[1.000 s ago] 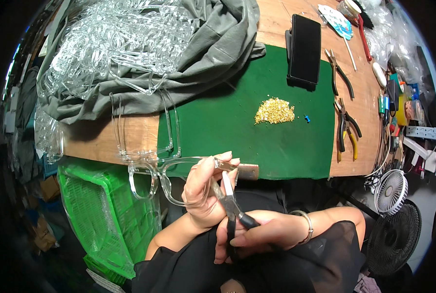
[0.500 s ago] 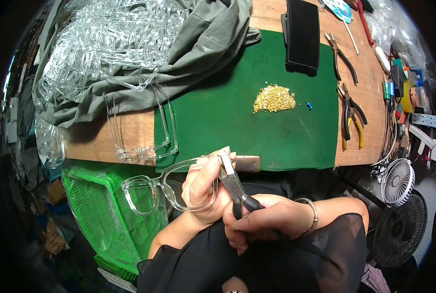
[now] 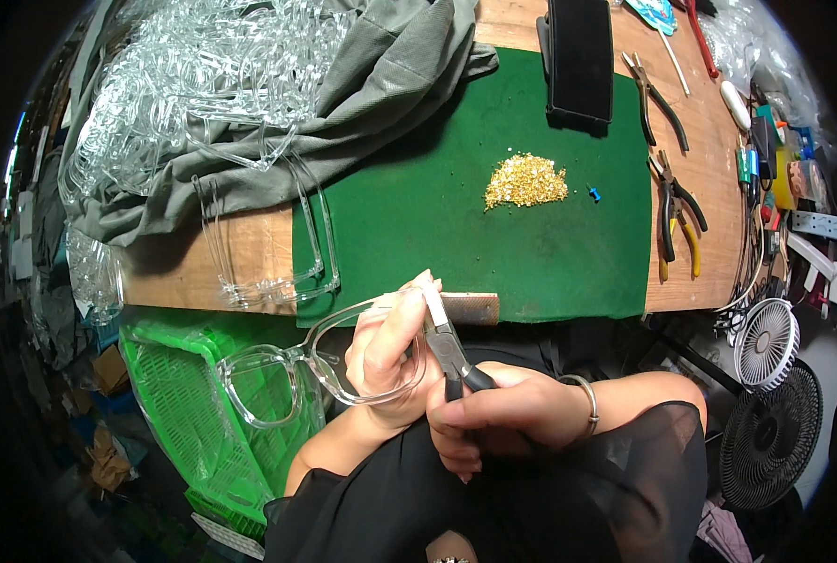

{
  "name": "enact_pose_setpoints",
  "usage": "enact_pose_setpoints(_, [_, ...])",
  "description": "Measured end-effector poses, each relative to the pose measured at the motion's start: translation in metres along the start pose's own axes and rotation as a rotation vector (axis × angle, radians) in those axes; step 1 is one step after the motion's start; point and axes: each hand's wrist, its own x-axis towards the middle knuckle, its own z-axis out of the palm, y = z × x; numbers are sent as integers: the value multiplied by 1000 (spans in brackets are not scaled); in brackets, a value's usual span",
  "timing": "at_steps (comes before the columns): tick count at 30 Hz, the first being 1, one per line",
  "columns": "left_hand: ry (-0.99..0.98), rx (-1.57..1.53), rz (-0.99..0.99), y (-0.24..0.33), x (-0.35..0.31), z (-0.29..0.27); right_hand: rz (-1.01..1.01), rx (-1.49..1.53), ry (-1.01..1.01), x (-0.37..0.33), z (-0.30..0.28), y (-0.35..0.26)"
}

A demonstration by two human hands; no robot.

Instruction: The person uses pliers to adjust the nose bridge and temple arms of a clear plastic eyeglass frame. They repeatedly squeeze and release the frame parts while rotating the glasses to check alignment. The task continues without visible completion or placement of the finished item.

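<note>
My left hand (image 3: pixel 389 361) is closed on a clear eyeglass frame (image 3: pixel 250 419), with its fingers through one lens opening. The other lens opening sticks out to the left, above a green crate. My right hand (image 3: pixel 503 419) grips the dark handles of a pair of pliers (image 3: pixel 448 349). Their pale-covered jaws point up and meet the frame's edge at my left fingertips; what lies between the jaws is hidden. Just beyond, a brown block (image 3: pixel 472 308) sits at the table's front edge. A heap of small gold-coloured parts (image 3: pixel 525 181) lies on the green mat (image 3: pixel 540 265).
Many clear frames (image 3: pixel 221 75) are piled on a grey cloth (image 3: pixel 390 89) at far left. Several clear frames (image 3: pixel 320 244) stand nearer. A black phone (image 3: pixel 580 61), a blue pin (image 3: pixel 594 194) and two pliers (image 3: pixel 667 211) lie right. A green crate (image 3: pixel 179 375) and fans (image 3: pixel 766 344) flank me.
The eyeglass frame has tilted slightly, its free lens opening swinging a little lower and left. Both hands keep their hold, and the pliers stay at the frame's edge.
</note>
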Motion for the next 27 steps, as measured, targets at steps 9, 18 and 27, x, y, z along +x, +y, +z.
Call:
enact_pose_setpoints(9, [42, 17, -66, -8, -3, 10, -41, -72, 91, 10, -3, -4])
enact_pose_setpoints(18, [169, -395, -254, 0, 7, 7, -234, -1257, 592, -46, -15, -44])
enact_pose_setpoints(27, [106, -694, -539, 31, 25, -7, -575, -2243, 935, -31, -62, -45])
